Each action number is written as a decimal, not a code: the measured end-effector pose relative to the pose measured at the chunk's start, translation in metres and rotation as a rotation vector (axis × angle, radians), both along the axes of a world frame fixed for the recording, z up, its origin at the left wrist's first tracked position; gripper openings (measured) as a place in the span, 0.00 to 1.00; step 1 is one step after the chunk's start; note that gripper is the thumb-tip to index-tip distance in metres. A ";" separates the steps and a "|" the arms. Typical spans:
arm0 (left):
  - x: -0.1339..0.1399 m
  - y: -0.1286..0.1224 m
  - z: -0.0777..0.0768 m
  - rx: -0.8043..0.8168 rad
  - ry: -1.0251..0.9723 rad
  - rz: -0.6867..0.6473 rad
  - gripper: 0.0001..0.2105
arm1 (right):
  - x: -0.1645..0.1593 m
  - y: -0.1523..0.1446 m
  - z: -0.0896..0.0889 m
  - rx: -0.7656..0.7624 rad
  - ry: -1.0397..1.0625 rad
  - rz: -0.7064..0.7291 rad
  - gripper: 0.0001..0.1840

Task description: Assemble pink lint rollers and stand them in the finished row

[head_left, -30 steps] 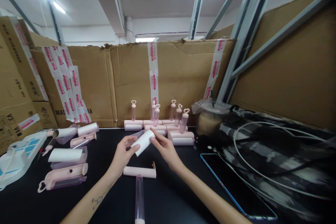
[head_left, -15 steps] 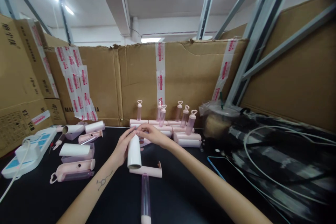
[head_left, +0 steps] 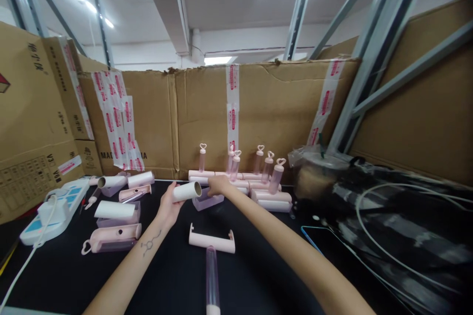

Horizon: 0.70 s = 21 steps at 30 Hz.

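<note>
My left hand point(head_left: 170, 201) is closed around a white lint roller refill roll point(head_left: 185, 191), tilted so its hollow cardboard end faces right. My right hand point(head_left: 219, 185) reaches forward, fingers closed at the rim of a translucent purple cover point(head_left: 209, 202) resting on the table; its fingertips are partly hidden. Nearer to me lies a pink lint roller frame point(head_left: 212, 242) with two upturned end arms and no roll on it. Its clear purple handle point(head_left: 212, 275) points towards me.
Several assembled lint rollers point(head_left: 271, 197) stand along the cardboard wall point(head_left: 199, 118), handles up. Loose rolls, covers and pink frames point(head_left: 114, 231) lie left, beside a white power strip point(head_left: 55, 216). To the right are a drink cup point(head_left: 316, 177), a phone point(head_left: 328, 243) and a cable.
My hands have moved apart. The left hand has turned the roll from pointing towards me to pointing right. My right hand is now at the purple cover, and the whole pink frame shows.
</note>
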<state>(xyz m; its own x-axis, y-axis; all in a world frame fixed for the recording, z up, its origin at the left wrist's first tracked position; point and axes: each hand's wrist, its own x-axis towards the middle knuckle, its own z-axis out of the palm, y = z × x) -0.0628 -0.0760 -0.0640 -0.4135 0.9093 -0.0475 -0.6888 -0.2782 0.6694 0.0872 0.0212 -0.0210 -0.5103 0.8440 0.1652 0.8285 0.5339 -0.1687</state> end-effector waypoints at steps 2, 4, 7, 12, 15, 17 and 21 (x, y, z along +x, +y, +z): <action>0.000 0.003 -0.005 -0.020 -0.032 0.034 0.04 | 0.011 -0.006 0.004 0.033 0.107 0.040 0.12; 0.002 0.005 -0.009 -0.037 -0.058 0.063 0.04 | 0.022 -0.019 0.005 0.078 0.249 0.106 0.14; 0.007 0.006 -0.012 -0.047 -0.088 0.082 0.05 | 0.030 -0.045 -0.004 0.155 0.478 0.237 0.20; 0.017 0.001 -0.012 -0.054 -0.109 0.039 0.06 | 0.022 -0.079 -0.036 0.208 0.714 0.383 0.21; 0.022 -0.002 -0.012 -0.055 -0.100 0.005 0.06 | 0.019 -0.082 -0.046 0.200 0.823 0.414 0.23; 0.024 -0.003 -0.012 -0.053 -0.086 -0.012 0.06 | 0.020 -0.081 -0.045 0.180 0.868 0.417 0.21; 0.027 -0.004 -0.015 -0.033 -0.045 -0.010 0.06 | 0.025 -0.088 -0.041 0.183 0.869 0.411 0.19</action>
